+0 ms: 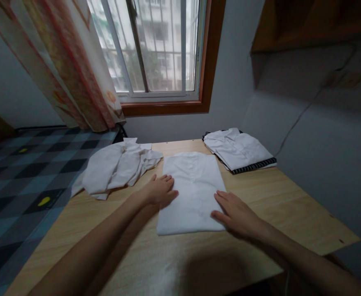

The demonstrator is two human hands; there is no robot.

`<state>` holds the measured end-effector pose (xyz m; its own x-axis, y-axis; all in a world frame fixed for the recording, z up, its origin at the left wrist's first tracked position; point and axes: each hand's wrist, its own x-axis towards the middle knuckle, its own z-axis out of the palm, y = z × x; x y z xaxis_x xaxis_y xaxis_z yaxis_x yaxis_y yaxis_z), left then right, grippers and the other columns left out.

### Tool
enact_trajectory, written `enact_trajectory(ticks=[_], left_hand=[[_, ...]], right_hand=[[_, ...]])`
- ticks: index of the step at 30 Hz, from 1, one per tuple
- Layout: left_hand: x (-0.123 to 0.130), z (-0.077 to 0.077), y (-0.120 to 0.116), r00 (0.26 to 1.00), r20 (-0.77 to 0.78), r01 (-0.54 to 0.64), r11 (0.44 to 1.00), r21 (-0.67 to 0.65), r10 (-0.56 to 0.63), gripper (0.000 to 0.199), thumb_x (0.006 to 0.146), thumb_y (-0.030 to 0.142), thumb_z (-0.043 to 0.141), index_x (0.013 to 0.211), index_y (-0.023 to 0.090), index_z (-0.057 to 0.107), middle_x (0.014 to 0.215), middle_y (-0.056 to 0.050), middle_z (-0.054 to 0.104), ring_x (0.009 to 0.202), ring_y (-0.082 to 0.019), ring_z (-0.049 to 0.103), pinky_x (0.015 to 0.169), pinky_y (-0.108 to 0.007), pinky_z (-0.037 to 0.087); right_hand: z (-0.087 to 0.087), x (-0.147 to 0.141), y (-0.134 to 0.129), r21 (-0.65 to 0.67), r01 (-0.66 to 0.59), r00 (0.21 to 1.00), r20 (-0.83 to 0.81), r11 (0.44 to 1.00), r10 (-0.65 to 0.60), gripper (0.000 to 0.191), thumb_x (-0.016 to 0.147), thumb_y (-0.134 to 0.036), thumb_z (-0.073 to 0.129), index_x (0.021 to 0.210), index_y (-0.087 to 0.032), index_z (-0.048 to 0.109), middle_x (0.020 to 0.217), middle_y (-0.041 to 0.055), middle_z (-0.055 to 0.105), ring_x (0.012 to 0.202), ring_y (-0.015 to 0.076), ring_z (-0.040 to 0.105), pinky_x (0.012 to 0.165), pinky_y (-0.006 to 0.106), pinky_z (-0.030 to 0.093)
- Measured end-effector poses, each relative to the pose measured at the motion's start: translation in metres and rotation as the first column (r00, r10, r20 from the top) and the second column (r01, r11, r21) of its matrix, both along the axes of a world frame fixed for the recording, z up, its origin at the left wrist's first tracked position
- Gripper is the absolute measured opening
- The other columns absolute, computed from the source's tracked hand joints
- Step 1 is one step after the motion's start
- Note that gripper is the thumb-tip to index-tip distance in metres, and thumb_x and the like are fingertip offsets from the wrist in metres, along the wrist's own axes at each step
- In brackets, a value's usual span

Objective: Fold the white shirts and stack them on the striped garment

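A white shirt (192,197), folded into a flat rectangle, lies in the middle of the wooden table (131,255). My left hand (162,190) rests at its left edge, fingers stretched out over the cloth. On the right edge, lower down, lies my right hand (232,211), also open, with its fingertips and thumb on the cloth. Neither hand grips anything. A faint row down the middle of the shirt looks like its button front.
Left of the shirt is a crumpled heap of white cloth (115,168). A stack of folded garments (238,148), white over black-and-white striped, sits at the back right. A bed with a checked cover (22,185) adjoins the left side; a window (158,49) is behind.
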<state>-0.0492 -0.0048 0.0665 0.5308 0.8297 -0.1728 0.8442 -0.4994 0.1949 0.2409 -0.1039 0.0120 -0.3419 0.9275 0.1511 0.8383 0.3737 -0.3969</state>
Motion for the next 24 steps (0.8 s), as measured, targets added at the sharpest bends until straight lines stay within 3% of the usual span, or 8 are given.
enact_trajectory(ticks=[3, 6, 7, 9, 13, 16, 20, 24], left_hand=[[0.03, 0.02, 0.021, 0.992, 0.001, -0.125, 0.984, 0.126, 0.126, 0.046, 0.095, 0.038, 0.039, 0.125, 0.008, 0.056, 0.14, -0.023, 0.05, 0.132, -0.033, 0.044, 0.109, -0.05, 0.032], [0.066, 0.011, 0.034, 0.918, 0.077, -0.392, 0.857, 0.336, 0.39, 0.048, 0.097, 0.029, 0.033, 0.135, 0.003, 0.047, 0.144, -0.024, 0.044, 0.136, -0.031, 0.039, 0.111, -0.047, 0.03], [0.076, 0.002, 0.037, 0.887, 0.09, -0.452, 0.815, 0.363, 0.453, 0.048, 0.097, 0.026, 0.031, 0.138, 0.004, 0.043, 0.148, -0.024, 0.04, 0.139, -0.031, 0.035, 0.112, -0.048, 0.028], [0.088, -0.021, 0.041, 0.859, 0.086, -0.499, 0.786, 0.364, 0.505, 0.051, 0.097, 0.022, 0.029, 0.144, 0.004, 0.037, 0.152, -0.022, 0.033, 0.143, -0.03, 0.028, 0.114, -0.049, 0.026], [0.085, -0.055, 0.049, 0.893, 0.061, -0.438, 0.826, 0.354, 0.447, 0.054, 0.097, 0.023, 0.026, 0.145, 0.001, 0.035, 0.153, -0.02, 0.034, 0.143, -0.029, 0.027, 0.115, -0.048, 0.025], [0.076, -0.062, 0.056, 0.909, 0.059, -0.403, 0.829, 0.387, 0.414, 0.055, 0.097, 0.026, 0.026, 0.144, 0.001, 0.036, 0.153, -0.02, 0.034, 0.143, -0.03, 0.028, 0.115, -0.05, 0.025], [0.069, -0.063, 0.063, 0.92, 0.041, -0.376, 0.845, 0.379, 0.391, 0.056, 0.097, 0.029, 0.026, 0.145, 0.002, 0.035, 0.154, -0.019, 0.032, 0.143, -0.03, 0.027, 0.115, -0.05, 0.024], [0.061, -0.066, 0.069, 0.927, 0.038, -0.364, 0.869, 0.335, 0.374, 0.065, 0.098, 0.044, 0.025, 0.148, 0.003, 0.031, 0.156, -0.019, 0.025, 0.145, -0.03, 0.023, 0.117, -0.048, 0.021]], right_hand=[[0.037, -0.031, 0.049, 0.066, 0.077, 0.984, -0.166, 0.995, -0.065, 0.06, 0.093, -0.054, 0.043, 0.133, -0.011, 0.056, 0.142, 0.0182, 0.05, 0.134, 0.0312, 0.043, 0.112, 0.048, 0.03], [0.052, -0.076, 0.107, 0.118, 0.195, 0.945, -0.289, 0.974, -0.155, 0.06, 0.099, -0.046, 0.033, 0.141, -0.004, 0.044, 0.151, 0.0176, 0.038, 0.142, 0.0236, 0.029, 0.117, 0.038, 0.02], [0.05, -0.09, 0.123, 0.08, 0.25, 0.93, -0.297, 0.965, -0.217, 0.058, 0.1, -0.041, 0.029, 0.143, -0.004, 0.04, 0.153, 0.0162, 0.035, 0.144, 0.0212, 0.026, 0.118, 0.035, 0.019], [0.034, -0.109, 0.147, 0.013, 0.297, 0.915, -0.289, 0.955, -0.281, 0.057, 0.101, -0.034, 0.025, 0.142, 0.003, 0.039, 0.151, 0.022, 0.035, 0.143, 0.0244, 0.027, 0.116, 0.039, 0.02], [-0.004, -0.116, 0.164, -0.042, 0.307, 0.924, -0.227, 0.951, -0.308, 0.053, 0.1, -0.031, 0.028, 0.143, -0.002, 0.04, 0.151, 0.0203, 0.036, 0.142, 0.0266, 0.028, 0.115, 0.045, 0.018], [-0.017, -0.108, 0.165, 0.002, 0.281, 0.956, -0.088, 0.96, -0.279, 0.057, 0.1, -0.036, 0.031, 0.147, -0.004, 0.033, 0.155, 0.0186, 0.029, 0.144, 0.0263, 0.023, 0.116, 0.045, 0.014], [-0.019, -0.099, 0.166, 0.011, 0.275, 0.961, 0.018, 0.961, -0.275, 0.069, 0.098, -0.049, 0.03, 0.15, -0.002, 0.026, 0.156, 0.0193, 0.023, 0.146, 0.0274, 0.019, 0.117, 0.047, 0.009], [-0.023, -0.08, 0.165, 0.03, 0.268, 0.959, 0.086, 0.963, -0.27, 0.079, 0.097, -0.058, 0.026, 0.15, 0.0, 0.024, 0.157, 0.0195, 0.021, 0.147, 0.0274, 0.015, 0.117, 0.046, 0.005]])
